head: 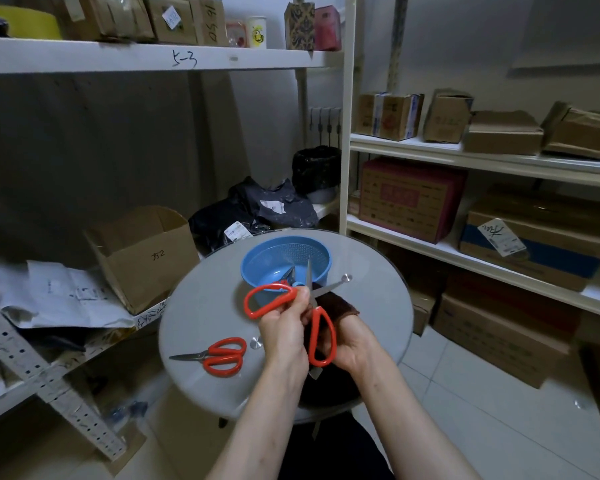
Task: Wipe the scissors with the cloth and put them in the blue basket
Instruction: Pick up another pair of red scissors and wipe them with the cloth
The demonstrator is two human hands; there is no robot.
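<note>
Large red-handled scissors point(321, 336) are spread wide open above the round glass table point(201, 306). My left hand point(284, 323) grips them near the pivot, by the upper red loop. My right hand point(347, 341) holds a dark brown cloth point(340, 303) under the blades and lower handle. Behind my hands stands the blue basket point(267, 259) with scissors inside, of which only dark blades and a bit of blue handle show. A smaller red-handled pair of scissors point(219, 356) lies closed on the table at the front left.
White shelves with cardboard boxes point(409, 199) stand to the right and above. An open carton point(146, 254), papers and dark plastic parcels point(257, 209) sit on the low shelf to the left and behind the table. A tiled floor lies to the right.
</note>
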